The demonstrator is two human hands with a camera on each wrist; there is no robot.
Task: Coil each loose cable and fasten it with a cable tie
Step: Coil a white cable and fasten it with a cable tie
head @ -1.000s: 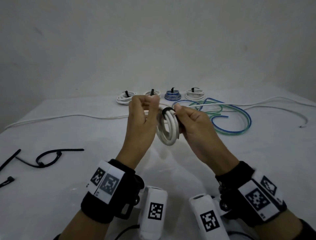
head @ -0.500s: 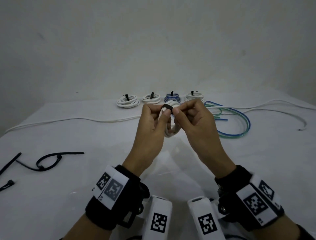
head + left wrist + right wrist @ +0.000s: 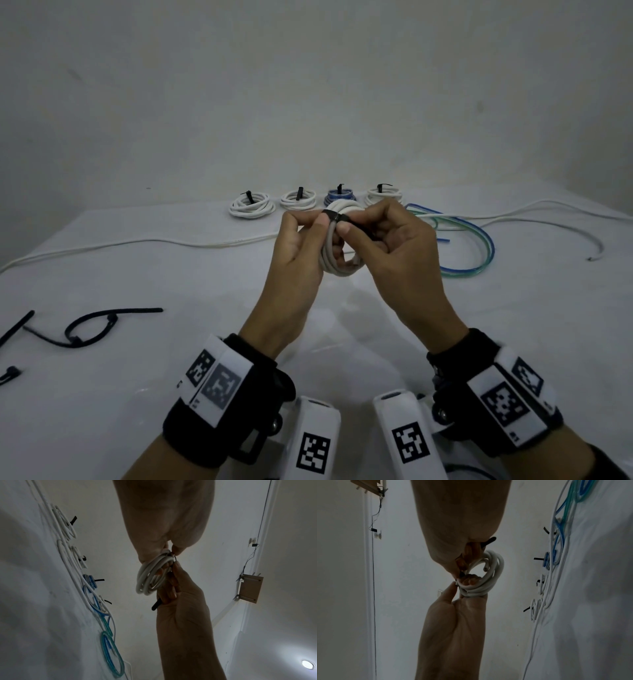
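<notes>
The left hand [image 3: 297,254] grips a white cable coil [image 3: 339,240] held up above the table [image 3: 102,394], thumb pressing the black cable tie [image 3: 334,216] wrapped over the coil's top. Touching it from the other side, the right hand [image 3: 394,253] pinches the tie's tail, which runs back through its curled fingers. Beyond both hands 4 tied coils [image 3: 251,204] sit in a row, with loose blue and green cables [image 3: 479,246] just past the right hand

Head view: looks forward and down from above, over the table [image 3: 102,411] to the wall.
Left wrist view: close, looking along the left hand [image 3: 164,520].
Right wrist view: close, looking along the right hand [image 3: 460,520].
Shared: all three see the white coil [image 3: 337,255].
</notes>
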